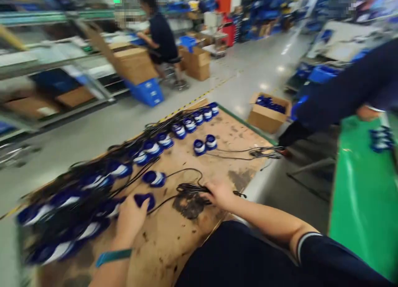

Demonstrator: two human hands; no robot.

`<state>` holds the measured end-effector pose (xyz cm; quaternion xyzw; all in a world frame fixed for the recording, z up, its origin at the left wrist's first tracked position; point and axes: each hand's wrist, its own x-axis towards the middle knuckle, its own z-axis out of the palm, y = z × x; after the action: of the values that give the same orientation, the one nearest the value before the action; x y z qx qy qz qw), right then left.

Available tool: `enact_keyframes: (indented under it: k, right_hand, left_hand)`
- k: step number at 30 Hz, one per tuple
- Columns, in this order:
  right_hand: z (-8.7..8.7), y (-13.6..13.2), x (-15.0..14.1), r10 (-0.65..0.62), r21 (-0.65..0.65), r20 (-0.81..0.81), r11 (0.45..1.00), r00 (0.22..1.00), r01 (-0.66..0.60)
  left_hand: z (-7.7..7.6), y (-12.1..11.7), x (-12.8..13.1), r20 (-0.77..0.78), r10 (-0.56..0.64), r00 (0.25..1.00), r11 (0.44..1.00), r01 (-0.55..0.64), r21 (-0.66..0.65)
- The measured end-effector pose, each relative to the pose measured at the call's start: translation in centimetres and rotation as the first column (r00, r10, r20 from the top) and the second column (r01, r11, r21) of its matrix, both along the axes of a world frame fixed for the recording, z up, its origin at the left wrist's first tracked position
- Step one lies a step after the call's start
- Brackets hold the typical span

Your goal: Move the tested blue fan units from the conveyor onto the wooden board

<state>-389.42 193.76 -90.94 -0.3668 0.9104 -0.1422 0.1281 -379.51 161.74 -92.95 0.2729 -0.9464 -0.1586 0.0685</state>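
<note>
A person's left hand (132,216) clasps one dark-blue, rounded plastic unit (146,201) on a stained brown tabletop (168,245), while the right hand (220,192) is closed on one looped bundle of thin black cable (190,188). One white-banded blue unit (154,178) sits just beyond the left hand, and two matching units (199,147) stand side by side farther out, near a second looped black bundle (265,153) at the table's right edge. Eight banded units (189,124) can be counted along the far edge; those at left, among black cables, are too blurred to number. Beyond, one seated co-worker (163,36) in dark clothing faces a bench.
</note>
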Motion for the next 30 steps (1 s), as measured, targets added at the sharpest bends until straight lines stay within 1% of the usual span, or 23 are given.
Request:
enact_keyframes:
  k: [1, 2, 3, 4, 6, 8, 11, 15, 18, 20, 22, 24, 25, 27, 28, 30]
  right_hand:
    - [-0.2, 0.0, 0.1, 0.057, 0.008, 0.044, 0.998, 0.997, -0.057]
    - [-0.6, 0.1, 0.3, 0.12, 0.05, 0.082, 0.991, 0.989, -0.124]
    - [-1.0, 0.1, 0.7, 0.158, 0.109, 0.106, 0.979, 0.982, -0.169]
    - [-1.4, 0.2, 1.2, 0.17, 0.172, 0.114, 0.967, 0.979, -0.188]
    - [-2.1, 0.2, 1.9, 0.154, 0.265, 0.079, 0.949, 0.985, -0.17]
    - [-2.4, 0.3, 2.1, 0.116, 0.321, 0.013, 0.94, 0.993, -0.114]
    - [-1.9, 1.0, 1.6, 0.046, 0.415, -0.033, 0.91, 0.998, -0.028]
    - [-0.6, 2.6, 0.9, 0.022, 0.514, 0.035, 0.857, 0.999, -0.037]
    - [-0.7, 3.6, 0.6, 0.063, 0.514, 0.028, 0.855, 0.998, -0.069]
    - [-1.4, 3.8, 0.5, 0.126, 0.479, 0.032, 0.869, 0.992, -0.126]
    - [-2.1, 3.8, 0.5, 0.172, 0.443, 0.046, 0.879, 0.984, -0.174]
    - [-2.3, 3.6, 0.5, 0.166, 0.443, 0.063, 0.879, 0.984, -0.176]
    - [-2.2, 3.5, 0.6, 0.153, 0.451, 0.069, 0.877, 0.986, -0.167]
    - [-1.6, 3.4, 0.7, 0.125, 0.458, 0.074, 0.877, 0.989, -0.145]
    - [-1.3, 3.3, 0.8, 0.113, 0.451, 0.075, 0.882, 0.991, -0.135]
    - [-0.7, 3.0, 1.0, 0.096, 0.434, 0.074, 0.893, 0.993, -0.119]
  left_hand:
    - [0.1, -0.1, 1.7, 0.033, 0.063, 0.997, 0.998, -0.062, -0.008]
    - [0.2, 0.1, 2.7, 0.051, 0.114, 0.992, 0.993, -0.114, -0.01]
    - [0.3, 0.4, 3.0, 0.066, 0.16, 0.985, 0.987, -0.16, -0.006]
    - [0.4, 0.8, 2.9, 0.071, 0.194, 0.978, 0.981, -0.195, 0.003]
    - [0.7, 1.5, 2.2, 0.075, 0.244, 0.967, 0.969, -0.246, 0.023]
    - [1.0, 1.8, 1.5, 0.072, 0.275, 0.959, 0.96, -0.279, 0.041]
    - [1.4, 1.8, 0.8, 0.078, 0.332, 0.94, 0.94, -0.336, 0.055]
    - [1.9, 1.7, -0.2, 0.071, 0.397, 0.915, 0.914, -0.401, 0.056]
    - [1.8, 1.5, -1.1, 0.044, 0.408, 0.912, 0.909, -0.41, 0.071]
    - [1.4, 1.0, -1.2, -0.001, 0.379, 0.925, 0.92, -0.377, 0.104]
    - [0.7, 0.3, -0.6, -0.091, 0.345, 0.934, 0.932, -0.33, 0.147]
    - [-0.2, -0.4, 0.7, -0.174, 0.34, 0.924, 0.931, -0.304, 0.202]
    - [-0.7, -0.5, 1.6, -0.195, 0.352, 0.915, 0.922, -0.303, 0.241]
    - [-1.6, -0.1, 3.4, -0.196, 0.4, 0.895, 0.882, -0.319, 0.347]
    - [-2.1, 0.6, 4.2, -0.194, 0.434, 0.88, 0.848, -0.327, 0.417]
    - [-3.2, 2.5, 5.3, -0.198, 0.512, 0.836, 0.751, -0.324, 0.575]
